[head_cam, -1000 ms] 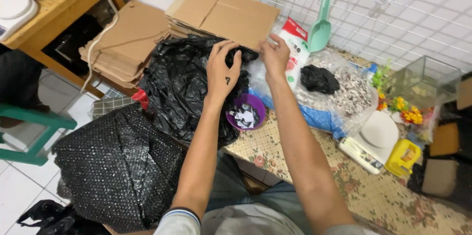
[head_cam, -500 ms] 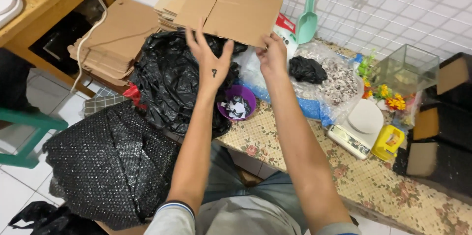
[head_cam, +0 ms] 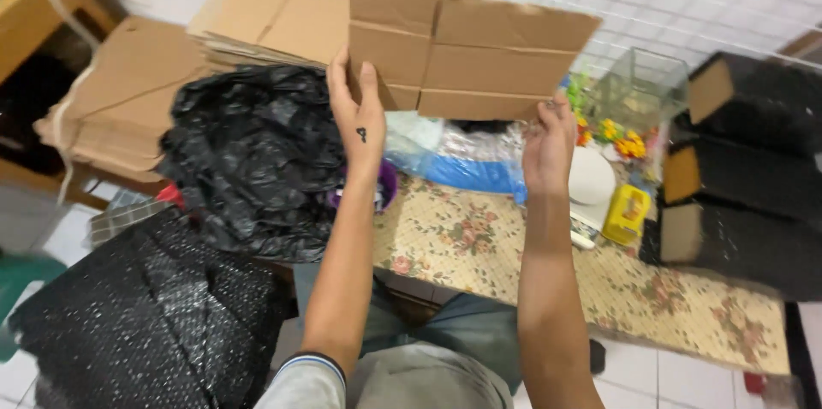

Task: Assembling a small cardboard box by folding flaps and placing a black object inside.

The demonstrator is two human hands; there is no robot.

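Floral table by tiled wall, flat cardboard now lifted above it, gripped by left hand and right hand.

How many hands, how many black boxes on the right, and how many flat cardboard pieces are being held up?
Hands: 2, left hand and right hand
Black boxes: 3, top, middle, bottom
Held flat cardboard: 1
Total: 6
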